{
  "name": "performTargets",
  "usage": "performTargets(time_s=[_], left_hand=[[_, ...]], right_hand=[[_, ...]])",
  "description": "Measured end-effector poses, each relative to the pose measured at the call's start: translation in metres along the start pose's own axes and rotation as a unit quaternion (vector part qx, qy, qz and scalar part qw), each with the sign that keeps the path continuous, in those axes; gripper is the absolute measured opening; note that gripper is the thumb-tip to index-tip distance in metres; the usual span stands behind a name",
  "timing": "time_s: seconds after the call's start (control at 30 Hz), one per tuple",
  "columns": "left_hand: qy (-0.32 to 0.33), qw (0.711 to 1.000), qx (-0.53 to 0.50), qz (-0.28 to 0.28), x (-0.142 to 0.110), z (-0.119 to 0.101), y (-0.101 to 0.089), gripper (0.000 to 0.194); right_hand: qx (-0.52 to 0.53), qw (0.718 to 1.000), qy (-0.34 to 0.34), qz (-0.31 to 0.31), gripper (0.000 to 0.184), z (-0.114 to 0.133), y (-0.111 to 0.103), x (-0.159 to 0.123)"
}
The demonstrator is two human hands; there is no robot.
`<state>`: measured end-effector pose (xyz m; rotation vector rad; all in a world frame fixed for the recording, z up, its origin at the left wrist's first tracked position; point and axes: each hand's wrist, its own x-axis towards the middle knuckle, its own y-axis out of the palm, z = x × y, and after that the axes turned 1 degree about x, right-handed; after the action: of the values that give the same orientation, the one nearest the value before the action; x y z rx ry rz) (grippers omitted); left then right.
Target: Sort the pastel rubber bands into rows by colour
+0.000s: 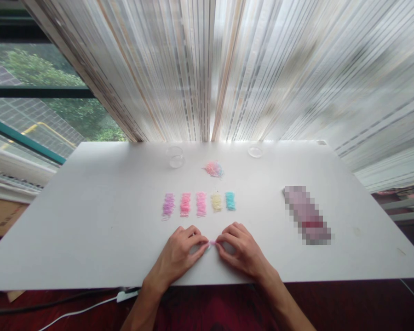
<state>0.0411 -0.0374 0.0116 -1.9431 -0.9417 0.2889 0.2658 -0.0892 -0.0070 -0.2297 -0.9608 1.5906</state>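
Note:
My left hand (185,250) and my right hand (241,250) meet near the table's front edge, thumb and fingertips of each pinched together. Between them stretches a tiny pinkish-purple elastic band (212,242), gripped at both ends. Just beyond the hands, similar small bands lie in short columns sorted by colour: purple (168,206), coral pink (185,205), light pink (201,204), pale yellow (216,202) and turquoise (230,201). Farther back is a loose mixed pile of bands (214,169).
A clear round container (176,158) stands at the back left of the pile, and a clear round lid (255,151) lies to its right. On the right of the white table (100,207) rests a pixelated oblong object (307,215). A striped curtain (193,69) hangs behind.

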Motion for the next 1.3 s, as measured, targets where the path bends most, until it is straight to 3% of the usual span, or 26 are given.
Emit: performTargets(time_s=[0.87,1.3], left_hand=[[0.043,0.998,0.04,-0.024,0.001,0.001,0.009,0.014],[0.028,0.998,-0.019,-0.052,-0.002,-0.002,-0.003,0.01]], right_hand=[[0.003,1.0,0.01,-0.024,0.01,-0.001,0.002,0.001],[0.028,0.999,0.003,-0.022,0.016,0.003,-0.002,0.001]])
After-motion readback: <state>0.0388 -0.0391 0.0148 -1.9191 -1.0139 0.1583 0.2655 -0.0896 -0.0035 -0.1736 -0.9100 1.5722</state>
